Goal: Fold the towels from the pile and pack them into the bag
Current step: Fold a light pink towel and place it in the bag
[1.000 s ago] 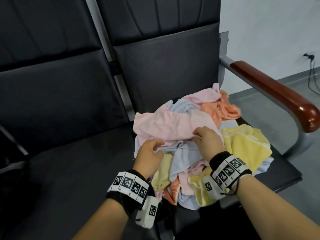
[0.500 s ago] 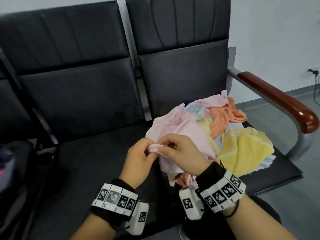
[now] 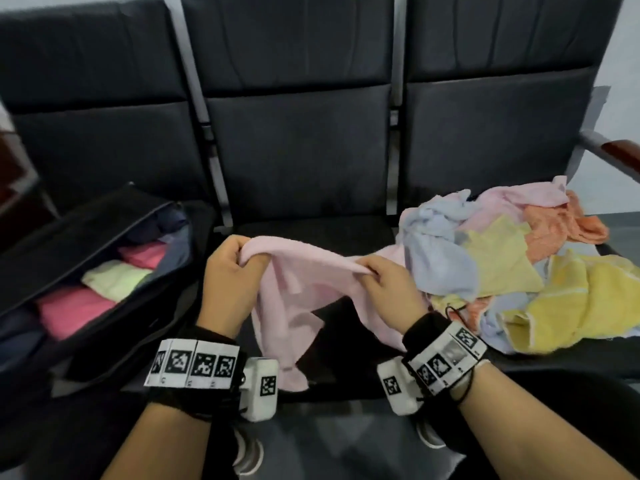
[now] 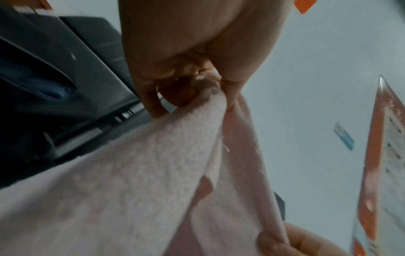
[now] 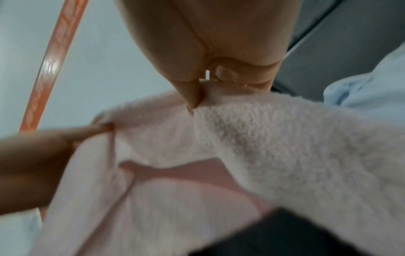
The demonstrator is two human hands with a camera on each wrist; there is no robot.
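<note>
A: Where is the pink towel held?

B: Its top edge is pinched by both hands above the middle seat. The left hand is curled round one end, the right hand clamped on the edge further along. The rest hangs limp, one tail trailing towards the pile.

A: Handling?

B: Judged light, soft terry, no stiffness; droop and bunching are expected, slip unlikely. Corners should be taken, not mid-edge, so it can be spread flat.

A: Surroundings?

B: The bag is seen open on the left seat, with folded towels already packed in it. The pile is heaped on the right seat. An armrest is seen far right.

A: Obstructions?

B: None on the middle seat. The trailing tail may snag the pile's blue towel.
</note>
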